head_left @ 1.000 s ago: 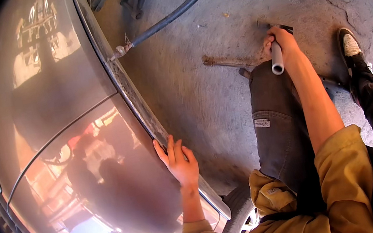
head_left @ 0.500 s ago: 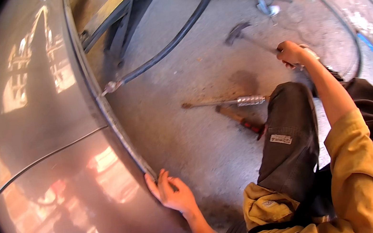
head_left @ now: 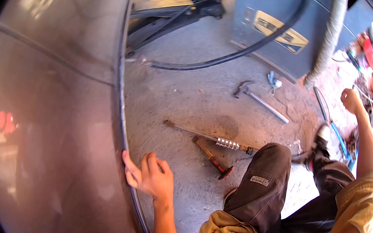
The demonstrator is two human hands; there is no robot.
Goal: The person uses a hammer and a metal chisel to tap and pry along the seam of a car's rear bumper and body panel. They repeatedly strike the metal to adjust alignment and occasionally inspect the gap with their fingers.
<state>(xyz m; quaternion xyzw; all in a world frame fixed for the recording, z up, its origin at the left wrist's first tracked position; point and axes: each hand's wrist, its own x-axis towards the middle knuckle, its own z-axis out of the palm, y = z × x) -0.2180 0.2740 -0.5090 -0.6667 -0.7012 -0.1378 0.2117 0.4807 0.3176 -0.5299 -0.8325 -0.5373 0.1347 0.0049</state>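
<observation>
At the lower left, my left hand [head_left: 153,173] rests against the edge of a shiny car body panel [head_left: 75,181]. Its fingers are apart and bent, with the outer ones touching the edge. Out to the right, my right hand [head_left: 351,100] is raised with curled fingers, and no object shows in it. A claw hammer [head_left: 264,104] lies on the floor between my hands. Nearer to me lie a slide hammer [head_left: 227,143] with a ribbed metal sleeve and a hammer [head_left: 213,160] with a red and black handle.
A yellow and black floor jack [head_left: 175,9] stands beyond the panel. A black cable [head_left: 235,54] runs from the panel's edge to a grey machine cabinet [head_left: 268,17]. A pale hose [head_left: 334,22] hangs in front of it. Clutter and a blue bar [head_left: 338,139] lie at the right.
My right hand has let go of the claw hammer, now on the floor, and has moved off to the right. My left hand stays at the panel's edge. The view has shifted, showing more cabinet.
</observation>
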